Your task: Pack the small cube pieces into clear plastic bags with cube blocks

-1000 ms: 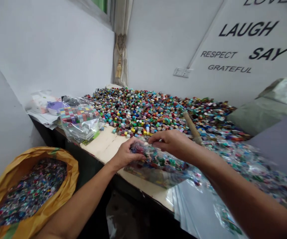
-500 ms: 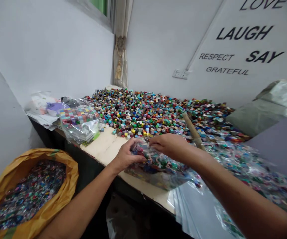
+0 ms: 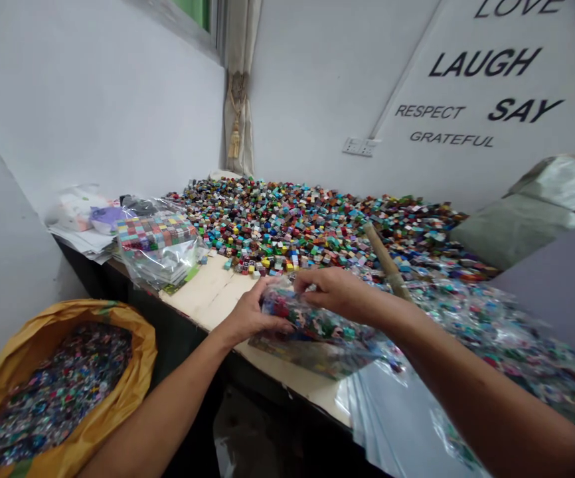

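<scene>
A: What are the 2 bare hands doing?

B: The left hand (image 3: 257, 313) grips the left end of a clear plastic bag of small multicoloured pieces (image 3: 320, 323), its thumb along the near side. The right hand (image 3: 328, 290) is over the top of that bag, fingers bent inward. I cannot tell whether they pinch the plastic.

A: Where is the bag?

B: At the front of a pale wooden tabletop (image 3: 212, 292), between the person's forearms. Just beside its right end, pale translucent plastic sheets (image 3: 392, 415) fan out over the table's front edge.

A: And behind it?

B: A wide heap of tiny multicoloured cubes (image 3: 287, 229) reaches back towards the white wall (image 3: 307, 86). A light brown, rod-shaped stick (image 3: 381, 255) lies slanted at the heap's right part. Further right spread small glossy clear packets with coloured contents (image 3: 491, 332).

A: What is on the left?

B: On the table, a clear bag holding a block of coloured squares (image 3: 155, 239). Lower down, beside the table, an open yellow-orange sack (image 3: 141, 325) holds many small, shiny, colourful pieces (image 3: 63, 392).
</scene>
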### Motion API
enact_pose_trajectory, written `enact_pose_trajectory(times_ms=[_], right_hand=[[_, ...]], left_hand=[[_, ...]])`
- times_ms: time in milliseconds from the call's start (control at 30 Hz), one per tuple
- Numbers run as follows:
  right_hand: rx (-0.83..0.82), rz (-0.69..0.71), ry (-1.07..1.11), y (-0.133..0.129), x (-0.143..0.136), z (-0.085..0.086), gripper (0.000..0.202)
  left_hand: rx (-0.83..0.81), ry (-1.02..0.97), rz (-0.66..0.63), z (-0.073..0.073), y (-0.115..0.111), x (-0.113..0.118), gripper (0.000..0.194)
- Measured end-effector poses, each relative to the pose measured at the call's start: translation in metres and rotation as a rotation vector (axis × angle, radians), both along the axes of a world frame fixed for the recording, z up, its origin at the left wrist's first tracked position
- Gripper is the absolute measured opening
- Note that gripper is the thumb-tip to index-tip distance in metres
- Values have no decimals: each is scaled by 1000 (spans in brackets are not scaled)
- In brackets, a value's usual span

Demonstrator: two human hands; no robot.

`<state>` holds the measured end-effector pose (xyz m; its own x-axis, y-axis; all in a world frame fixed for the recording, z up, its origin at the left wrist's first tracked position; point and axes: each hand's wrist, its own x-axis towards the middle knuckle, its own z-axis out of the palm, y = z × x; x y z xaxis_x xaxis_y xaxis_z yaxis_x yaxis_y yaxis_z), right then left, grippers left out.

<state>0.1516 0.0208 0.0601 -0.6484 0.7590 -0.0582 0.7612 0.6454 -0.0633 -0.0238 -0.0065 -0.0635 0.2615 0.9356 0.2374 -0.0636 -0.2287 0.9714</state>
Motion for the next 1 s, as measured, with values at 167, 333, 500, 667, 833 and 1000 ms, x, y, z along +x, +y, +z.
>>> enact_pose_trajectory(times_ms=[167, 333, 500, 667, 833, 1000], right_hand=[[-77, 5, 46, 2, -3, -5, 23], [-60, -10, 197, -1, -3, 1, 13], [34, -50, 265, -9, 10, 19, 13], [-84, -35, 342, -13, 11, 9, 15], [-84, 53, 198, -7, 10, -6, 15], [-86, 20, 272, -7, 13, 4, 15]], left_hand=[[-31, 12, 20, -5, 0, 0, 80], [-40, -70, -10, -7, 1, 3, 70], [-92, -118, -74, -9, 1, 4, 68], [-66, -136, -70, -4, 2, 3, 70], [-12, -104, -45, 0, 2, 3, 63], [-57, -117, -51, -1, 2, 4, 60]])
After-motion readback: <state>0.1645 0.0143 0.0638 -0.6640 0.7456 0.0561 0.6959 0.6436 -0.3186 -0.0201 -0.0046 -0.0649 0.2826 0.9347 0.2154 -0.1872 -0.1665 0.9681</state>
